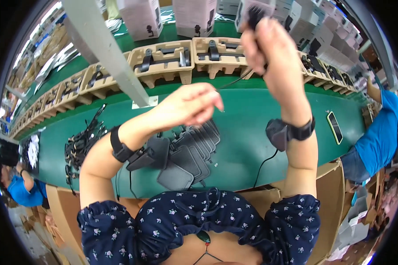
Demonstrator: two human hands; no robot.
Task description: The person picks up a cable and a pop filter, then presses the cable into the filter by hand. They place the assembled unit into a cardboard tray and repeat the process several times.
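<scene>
My right hand [276, 55] is raised over the trays, its fingers closed round a black cable [237, 81] with a dark, blurred bunch [255, 17] sticking out above the fingertips. A thin length of that cable runs down to the fingers of my left hand [188, 104], which are curled together and seem to pinch it. Under my left hand lies a pile of black flat textured pads [188, 159], fanned out on the green table [239, 115]. Black straps with small units [276, 133] sit on both wrists.
Black cables [82, 143] lie heaped at the left. Cardboard trays [161, 62] holding black parts line the back, with white boxes [192, 17] behind them. A grey metal post [112, 48] stands at the back left. A phone [334, 127] lies right; people in blue sit at both sides.
</scene>
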